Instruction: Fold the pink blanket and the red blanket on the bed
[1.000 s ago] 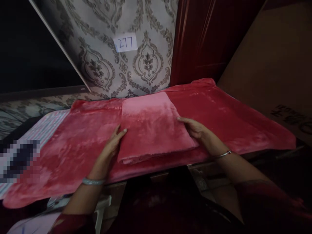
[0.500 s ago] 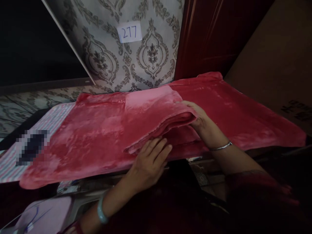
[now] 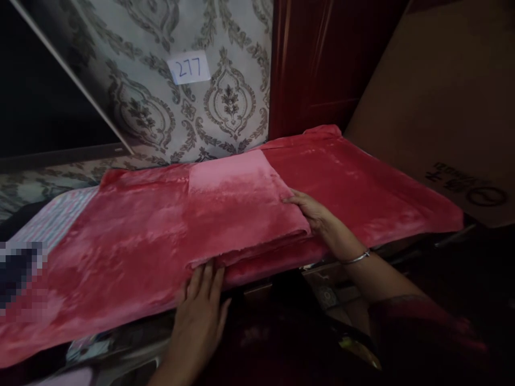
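A folded pink-red plush cloth [image 3: 241, 209] lies in layers on a larger spread of red plush fabric [image 3: 322, 177]. My right hand [image 3: 319, 220] grips the folded cloth at its right edge; some of its fingers are hidden by the hand and the fabric. At the near left corner, my left hand [image 3: 199, 316] has its fingers stretched out and slightly apart, the tips touching the folded cloth's near edge. Whether the folded cloth is joined to the fabric below cannot be made out.
A dark screen [image 3: 48, 91] stands at the back left, and a large cardboard box [image 3: 434, 107] at the right. Striped cloth [image 3: 60, 214] shows at the left end, beside a blurred-out dark patch. A paper marked 277 [image 3: 189, 67] is on the patterned wall.
The raised front of the folded cloth has come down and lies flatter. My left hand has moved left along the near edge; my right hand has lowered with the cloth. The view has shifted.
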The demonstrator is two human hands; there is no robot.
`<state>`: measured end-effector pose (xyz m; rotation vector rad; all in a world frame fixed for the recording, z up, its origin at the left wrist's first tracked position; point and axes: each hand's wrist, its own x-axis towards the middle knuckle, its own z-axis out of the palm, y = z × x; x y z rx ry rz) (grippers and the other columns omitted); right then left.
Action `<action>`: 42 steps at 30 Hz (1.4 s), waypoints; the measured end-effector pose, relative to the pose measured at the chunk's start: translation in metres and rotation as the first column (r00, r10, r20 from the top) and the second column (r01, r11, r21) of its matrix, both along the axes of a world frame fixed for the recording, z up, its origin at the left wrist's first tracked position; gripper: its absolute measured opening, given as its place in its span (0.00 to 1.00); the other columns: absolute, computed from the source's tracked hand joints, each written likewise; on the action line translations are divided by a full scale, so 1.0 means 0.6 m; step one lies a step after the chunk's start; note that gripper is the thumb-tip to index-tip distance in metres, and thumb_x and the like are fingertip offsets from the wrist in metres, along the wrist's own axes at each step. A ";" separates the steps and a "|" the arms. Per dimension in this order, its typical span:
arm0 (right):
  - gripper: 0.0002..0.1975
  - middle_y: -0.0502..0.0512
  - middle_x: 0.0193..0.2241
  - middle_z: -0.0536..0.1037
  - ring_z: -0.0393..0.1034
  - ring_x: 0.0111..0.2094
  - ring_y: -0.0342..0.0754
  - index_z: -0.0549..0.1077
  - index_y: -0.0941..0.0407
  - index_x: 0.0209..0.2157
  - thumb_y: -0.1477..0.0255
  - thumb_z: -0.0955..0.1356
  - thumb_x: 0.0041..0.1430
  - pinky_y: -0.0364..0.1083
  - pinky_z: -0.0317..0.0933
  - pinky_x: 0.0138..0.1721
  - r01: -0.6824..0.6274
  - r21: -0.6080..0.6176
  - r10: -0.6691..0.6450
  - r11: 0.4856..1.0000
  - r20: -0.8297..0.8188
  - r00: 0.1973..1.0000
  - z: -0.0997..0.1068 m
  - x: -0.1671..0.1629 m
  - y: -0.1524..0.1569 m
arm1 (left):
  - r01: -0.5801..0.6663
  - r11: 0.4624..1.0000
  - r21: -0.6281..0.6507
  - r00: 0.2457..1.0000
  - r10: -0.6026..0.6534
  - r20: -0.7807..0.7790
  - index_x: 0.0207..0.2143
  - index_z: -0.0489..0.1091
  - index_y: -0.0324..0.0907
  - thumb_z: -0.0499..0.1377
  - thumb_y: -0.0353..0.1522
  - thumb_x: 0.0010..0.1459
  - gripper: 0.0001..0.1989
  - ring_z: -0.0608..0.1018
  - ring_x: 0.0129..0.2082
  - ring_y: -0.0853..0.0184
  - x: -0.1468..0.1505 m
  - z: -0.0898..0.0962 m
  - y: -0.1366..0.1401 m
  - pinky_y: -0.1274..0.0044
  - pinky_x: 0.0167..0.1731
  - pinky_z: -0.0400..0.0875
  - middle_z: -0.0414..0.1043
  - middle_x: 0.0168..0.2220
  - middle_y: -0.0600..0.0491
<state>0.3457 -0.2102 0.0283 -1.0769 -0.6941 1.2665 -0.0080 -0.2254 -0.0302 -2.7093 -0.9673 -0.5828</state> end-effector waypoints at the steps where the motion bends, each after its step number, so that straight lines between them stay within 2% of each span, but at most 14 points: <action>1: 0.28 0.53 0.42 0.84 0.79 0.42 0.53 0.75 0.54 0.51 0.76 0.72 0.44 0.52 0.72 0.51 0.001 0.026 -0.002 1.000 0.013 1.000 0.000 0.003 0.001 | -0.004 1.000 0.017 1.000 0.003 0.007 0.65 0.67 0.43 0.53 0.36 0.64 0.27 0.71 0.61 0.41 -0.006 -0.001 0.002 0.50 0.56 0.66 0.69 0.62 0.37; 4: 0.32 0.52 0.42 0.84 0.79 0.41 0.53 0.74 0.53 0.52 0.75 0.73 0.41 0.53 0.73 0.49 0.020 0.008 -0.020 1.000 0.019 1.000 -0.014 0.010 0.003 | 0.037 0.998 0.050 0.999 -0.036 -0.004 0.59 0.73 0.45 0.53 0.34 0.65 0.21 0.73 0.59 0.45 -0.022 0.005 0.013 0.55 0.52 0.70 0.74 0.59 0.41; 7: 0.32 0.54 0.44 0.84 0.79 0.42 0.54 0.74 0.53 0.53 0.72 0.74 0.42 0.55 0.72 0.51 0.027 -0.042 -0.027 0.999 -0.001 1.000 -0.033 0.009 0.000 | 0.183 0.974 0.132 0.979 -0.193 0.066 0.52 0.75 0.46 0.52 0.31 0.67 0.16 0.80 0.50 0.55 -0.028 0.027 0.028 0.63 0.51 0.72 0.80 0.51 0.47; 10: 0.36 0.55 0.53 0.80 0.76 0.50 0.56 0.71 0.51 0.59 0.66 0.76 0.45 0.56 0.67 0.57 0.016 0.039 -0.017 0.999 0.022 1.000 -0.033 0.001 -0.008 | 0.280 0.933 0.227 0.935 -0.319 0.154 0.50 0.74 0.46 0.52 0.28 0.67 0.15 0.82 0.40 0.62 -0.021 0.059 0.045 0.69 0.48 0.74 0.82 0.41 0.53; 14: 0.50 0.53 0.66 0.67 0.65 0.63 0.58 0.62 0.49 0.67 0.65 0.77 0.41 0.57 0.57 0.65 0.033 0.116 -0.052 0.993 0.164 0.985 -0.010 0.000 -0.014 | 0.318 0.908 0.271 0.904 -0.377 0.202 0.50 0.74 0.47 0.55 0.28 0.65 0.14 0.83 0.40 0.62 0.006 0.103 0.072 0.70 0.49 0.74 0.83 0.41 0.53; 18: 0.52 0.52 0.70 0.60 0.53 0.69 0.58 0.60 0.50 0.69 0.66 0.76 0.41 0.55 0.45 0.70 0.106 0.167 -0.158 0.980 0.337 0.928 -0.006 0.013 -0.012 | 0.349 0.883 0.313 0.884 -0.421 0.204 0.46 0.75 0.47 0.54 0.31 0.67 0.11 0.83 0.38 0.63 0.048 0.144 0.103 0.72 0.46 0.75 0.83 0.39 0.53; 20: 0.52 0.55 0.69 0.62 0.53 0.69 0.60 0.60 0.53 0.69 0.64 0.76 0.41 0.57 0.45 0.70 0.071 0.168 -0.126 0.983 0.343 0.931 -0.019 0.017 -0.014 | 0.386 0.891 0.238 0.877 -0.435 0.207 0.43 0.76 0.48 0.53 0.33 0.68 0.11 0.83 0.37 0.65 0.070 0.164 0.122 0.75 0.42 0.76 0.83 0.38 0.54; 23: 0.51 0.59 0.67 0.64 0.58 0.67 0.62 0.60 0.55 0.68 0.59 0.75 0.43 0.59 0.51 0.68 0.002 0.159 -0.052 0.987 0.311 0.949 -0.039 0.015 -0.023 | 0.416 0.908 -0.044 0.893 -0.399 0.209 0.41 0.77 0.48 0.53 0.36 0.67 0.12 0.83 0.35 0.66 0.107 0.192 0.170 0.77 0.37 0.77 0.83 0.38 0.54; 26: 0.51 0.63 0.69 0.61 0.56 0.68 0.60 0.56 0.58 0.70 0.56 0.74 0.49 0.57 0.48 0.69 0.032 0.148 -0.087 0.989 0.383 0.919 -0.045 0.012 -0.036 | 0.350 0.897 -0.271 0.931 -0.302 0.205 0.41 0.78 0.45 0.53 0.40 0.64 0.15 0.83 0.34 0.63 0.158 0.212 0.249 0.74 0.35 0.77 0.83 0.38 0.51; 29: 0.54 0.64 0.71 0.55 0.50 0.71 0.60 0.52 0.57 0.72 0.53 0.75 0.50 0.58 0.44 0.70 0.030 0.128 -0.087 0.991 0.466 0.881 -0.043 0.014 -0.050 | 0.280 0.875 -0.395 0.958 -0.229 0.172 0.48 0.77 0.41 0.54 0.45 0.60 0.23 0.83 0.39 0.58 0.232 0.218 0.351 0.69 0.41 0.78 0.82 0.44 0.45; 32: 0.56 0.62 0.72 0.53 0.47 0.72 0.60 0.51 0.54 0.73 0.51 0.75 0.50 0.59 0.42 0.71 -0.013 0.129 -0.054 0.992 0.497 0.866 -0.050 0.015 -0.061 | 0.231 0.848 -0.477 0.972 -0.185 0.141 0.56 0.72 0.38 0.54 0.46 0.57 0.30 0.79 0.53 0.53 0.324 0.214 0.445 0.64 0.54 0.73 0.76 0.57 0.41; 35: 0.52 0.62 0.72 0.55 0.50 0.71 0.59 0.50 0.53 0.73 0.51 0.73 0.54 0.58 0.45 0.70 0.001 0.158 -0.076 0.987 0.471 0.879 -0.067 0.009 -0.070 | 0.196 0.797 -0.571 0.980 -0.173 0.094 0.58 0.69 0.36 0.55 0.46 0.55 0.33 0.73 0.61 0.51 0.412 0.200 0.512 0.63 0.62 0.64 0.70 0.62 0.39; 39: 0.45 0.63 0.70 0.59 0.54 0.70 0.59 0.54 0.55 0.72 0.57 0.70 0.59 0.59 0.50 0.69 0.110 0.125 -0.162 0.986 0.561 0.812 -0.092 -0.008 -0.077 | 0.186 0.733 -0.655 0.979 -0.193 0.062 0.48 0.75 0.39 0.60 0.48 0.51 0.28 0.74 0.58 0.50 0.495 0.173 0.569 0.65 0.60 0.65 0.77 0.55 0.42; 42: 0.40 0.60 0.70 0.60 0.55 0.69 0.58 0.56 0.54 0.72 0.59 0.68 0.61 0.57 0.55 0.67 0.172 0.112 -0.204 0.979 0.642 0.739 -0.117 -0.020 -0.082 | 0.173 0.661 -0.730 0.979 -0.199 0.052 0.38 0.76 0.42 0.65 0.50 0.46 0.24 0.77 0.51 0.50 0.526 0.158 0.603 0.67 0.51 0.71 0.80 0.44 0.45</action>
